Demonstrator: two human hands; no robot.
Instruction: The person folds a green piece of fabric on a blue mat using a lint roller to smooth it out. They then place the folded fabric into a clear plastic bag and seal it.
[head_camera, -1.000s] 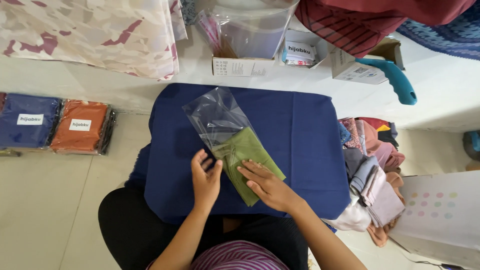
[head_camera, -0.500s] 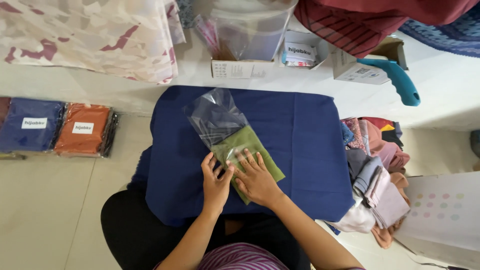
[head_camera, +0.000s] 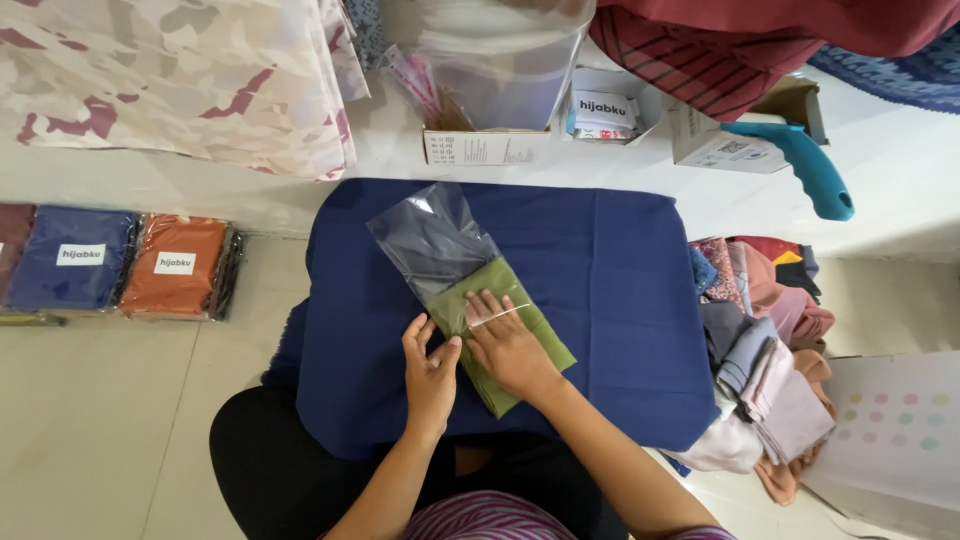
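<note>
Clear bag (head_camera: 440, 245) half holding green cloth mid-table; blue pack (head_camera: 72, 258) and orange pack (head_camera: 178, 265), white-labelled, lie left; boxes (head_camera: 487, 146) behind.

- The dark blue cloth (head_camera: 610, 300) covers the table, and its right half is bare, so a hand can pass there freely.
- The left strip of the cloth, beside the clear plastic bag (head_camera: 432, 240), is also bare, but narrower.
- The far edge of the table is blocked by a low cardboard box (head_camera: 485, 147) with a clear plastic container (head_camera: 505, 70) in it, and beside it a small box of labels (head_camera: 603, 110).
- On the right, a pile of folded fabrics (head_camera: 765, 350) lies close against the table edge.
- A teal handle (head_camera: 800, 165) sticks out at the far right corner.
- On the floor at the left, the packed blue and orange packets (head_camera: 125, 265) lie well apart from the table.
</note>
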